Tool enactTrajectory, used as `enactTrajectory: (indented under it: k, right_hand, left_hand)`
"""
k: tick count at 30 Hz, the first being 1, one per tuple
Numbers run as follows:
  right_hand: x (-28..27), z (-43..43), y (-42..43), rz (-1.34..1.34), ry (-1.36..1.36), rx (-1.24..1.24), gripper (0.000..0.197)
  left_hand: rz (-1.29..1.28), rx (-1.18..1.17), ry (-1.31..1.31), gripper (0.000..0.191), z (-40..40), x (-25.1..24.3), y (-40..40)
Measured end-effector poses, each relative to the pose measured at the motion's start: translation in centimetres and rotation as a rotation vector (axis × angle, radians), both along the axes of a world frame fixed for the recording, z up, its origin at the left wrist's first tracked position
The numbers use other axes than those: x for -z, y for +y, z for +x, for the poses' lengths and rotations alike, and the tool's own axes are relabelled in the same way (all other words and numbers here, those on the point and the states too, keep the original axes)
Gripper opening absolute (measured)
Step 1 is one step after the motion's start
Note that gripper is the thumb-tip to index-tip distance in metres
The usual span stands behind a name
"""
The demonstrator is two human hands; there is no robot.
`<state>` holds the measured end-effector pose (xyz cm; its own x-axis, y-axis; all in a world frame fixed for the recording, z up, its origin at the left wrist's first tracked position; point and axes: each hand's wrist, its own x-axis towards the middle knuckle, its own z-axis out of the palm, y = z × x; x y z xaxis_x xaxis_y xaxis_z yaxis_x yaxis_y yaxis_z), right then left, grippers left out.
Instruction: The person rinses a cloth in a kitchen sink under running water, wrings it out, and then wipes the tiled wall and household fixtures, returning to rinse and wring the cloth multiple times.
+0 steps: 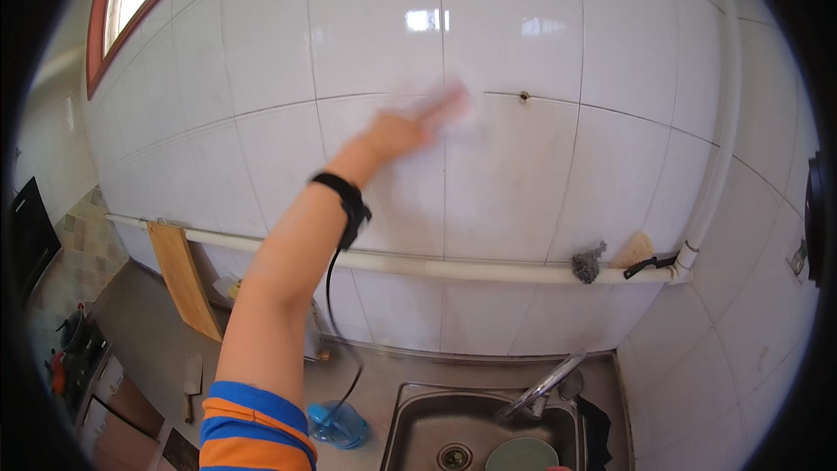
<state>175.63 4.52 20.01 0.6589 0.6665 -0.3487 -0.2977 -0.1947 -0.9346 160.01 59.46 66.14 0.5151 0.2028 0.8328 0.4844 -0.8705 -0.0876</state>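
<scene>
My left hand [409, 127] reaches up to the white tiled wall [510, 163], badly blurred by motion. Beneath its fingers a pale, smeared patch, apparently a thin cloth [472, 127], hides part of the grout lines; its edges cannot be made out. A black band with a cable circles the wrist. Of my right hand, only a small pinkish bit [558, 468] seems to show at the bottom edge, beside a pale green plate or bowl [522, 454] in the steel sink [425, 425].
A white pipe [484, 269] crosses the wall, with a steel-wool scourer [588, 263], a sponge-like pad [634, 250] and a black-handled knife [649, 266] along it. The faucet [543, 387] spans the sink. A blue plastic bottle [340, 425], cleaver [192, 383] and wooden board [186, 281] are leftward.
</scene>
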Motion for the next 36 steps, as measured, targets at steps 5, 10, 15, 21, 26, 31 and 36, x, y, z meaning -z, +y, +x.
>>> enactTrajectory:
  k: [5, 10, 15, 21, 26, 31, 36]
  right_hand:
    - [-0.6, -0.1, -0.6, -0.018, -0.007, 0.09, 0.036]
    - [0.3, -0.2, 0.4, -0.1, -0.131, 0.018, 0.034]
    - [3.9, -0.2, 0.3, -0.059, -0.151, -0.076, 0.029]
    - [0.8, 2.2, -1.2, -0.024, -0.104, -0.079, 0.027]
    - [1.8, 4.7, -3.6, -0.079, -0.231, 0.023, 0.025]
    - [-2.3, 5.8, -3.8, 0.071, 0.022, 0.127, 0.022]
    - [-0.7, 8.1, -2.4, 0.089, -0.043, 0.103, 0.023]
  left_hand:
    - [0.467, -0.286, -0.565, 0.051, 2.9, -0.9, 1.2]
    - [0.213, 0.19, 0.462, 0.063, 7.5, 11.9, -3.5]
    - [0.089, 0.119, 0.689, 0.032, 5.4, 10.4, -6.3]
    - [-0.133, -0.034, -0.544, 0.056, -2.5, -2.7, 0.9]
    - [0.081, -0.342, -1.023, 0.051, 2.4, -14.5, 4.0]
    - [0.554, 0.075, -0.669, 0.038, 18.8, -18.0, -3.9]
    - [0.238, 0.271, 0.053, 0.035, 28.0, -14.2, -12.6]
